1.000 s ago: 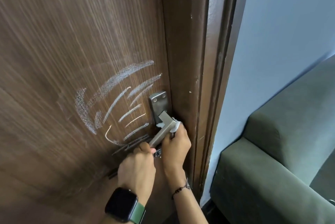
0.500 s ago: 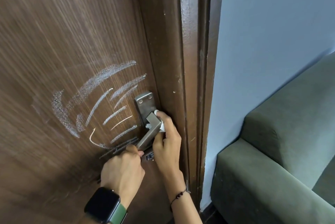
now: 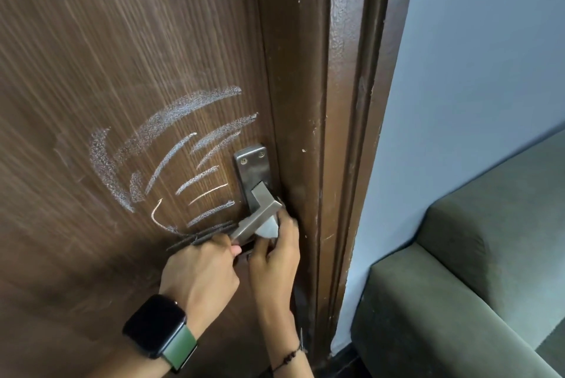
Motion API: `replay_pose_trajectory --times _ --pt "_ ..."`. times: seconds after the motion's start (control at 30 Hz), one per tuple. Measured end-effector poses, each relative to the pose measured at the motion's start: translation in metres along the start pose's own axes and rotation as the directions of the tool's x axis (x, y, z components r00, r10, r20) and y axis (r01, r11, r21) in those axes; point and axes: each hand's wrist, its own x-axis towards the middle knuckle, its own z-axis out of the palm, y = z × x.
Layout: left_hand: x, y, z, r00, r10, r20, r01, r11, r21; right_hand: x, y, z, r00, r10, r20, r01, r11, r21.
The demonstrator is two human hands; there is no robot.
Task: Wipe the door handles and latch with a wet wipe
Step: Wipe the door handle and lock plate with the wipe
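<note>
A steel lever door handle point(image 3: 260, 217) on its steel backplate point(image 3: 252, 168) sits near the right edge of a dark brown wooden door point(image 3: 122, 56). My left hand point(image 3: 203, 273), with a black smartwatch on a green strap, grips the free end of the lever and holds it tilted down. My right hand point(image 3: 275, 258) presses a folded white wet wipe point(image 3: 269, 229) against the underside of the lever near its bend. The latch is hidden behind my hands.
White chalk-like scratch marks point(image 3: 171, 160) fan across the door left of the handle. The brown door frame point(image 3: 345, 133) runs down the right of the door. Beyond it are a pale blue wall point(image 3: 477, 56) and a grey-green sofa point(image 3: 474, 286).
My right hand has slid the wipe from the top of the lever's bend, by the backplate, down to its underside. My left hand still holds the lever's end.
</note>
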Motion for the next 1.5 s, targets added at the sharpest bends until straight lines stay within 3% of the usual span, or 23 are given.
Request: replay_pose_trajectory --times 0.1,0.2,0.3,0.7,0.97,1.1,1.17,1.3,1.5 --pt "0.001 -0.001 0.002 1.0 -0.023 -0.009 0.023 1.0 -0.011 -0.006 0.009 0.001 0.999 0.039 -0.026 -0.04 0.999 -0.035" --pt "0.001 0.001 0.013 1.0 -0.03 0.005 0.03 0.999 -0.023 -0.001 0.005 0.006 0.984 -0.008 -0.175 0.005 1.0 -0.019" --pt "0.001 0.005 0.021 0.998 -0.043 0.043 0.045 0.998 -0.053 0.003 0.001 0.012 0.972 -0.015 -0.236 0.018 1.0 0.012" --pt "0.044 -0.015 0.026 1.0 -0.011 0.01 0.013 0.975 -0.224 0.039 -0.004 0.044 0.989 0.04 -0.139 -0.037 0.999 0.027" --pt "0.083 -0.044 -0.01 0.997 0.044 0.069 -0.013 0.915 -0.403 0.083 -0.003 0.073 0.981 0.174 -0.088 -0.157 0.972 0.174" --pt "0.095 -0.054 -0.02 0.994 0.064 0.087 -0.021 0.906 -0.424 0.106 -0.007 0.083 0.978 0.13 -0.164 -0.086 0.964 0.251" --pt "0.098 -0.057 -0.019 0.994 0.066 0.088 -0.024 0.911 -0.412 0.121 -0.004 0.091 0.957 0.181 -0.226 -0.092 0.93 0.355" --pt "0.103 -0.065 -0.014 0.997 0.056 0.056 -0.03 0.922 -0.386 0.148 0.003 0.102 0.94 0.327 -0.093 -0.21 0.773 0.599" --pt "0.107 -0.071 -0.007 0.997 0.069 0.033 -0.05 0.919 -0.39 0.175 -0.003 0.109 0.898 0.439 0.032 -0.379 0.732 0.566"
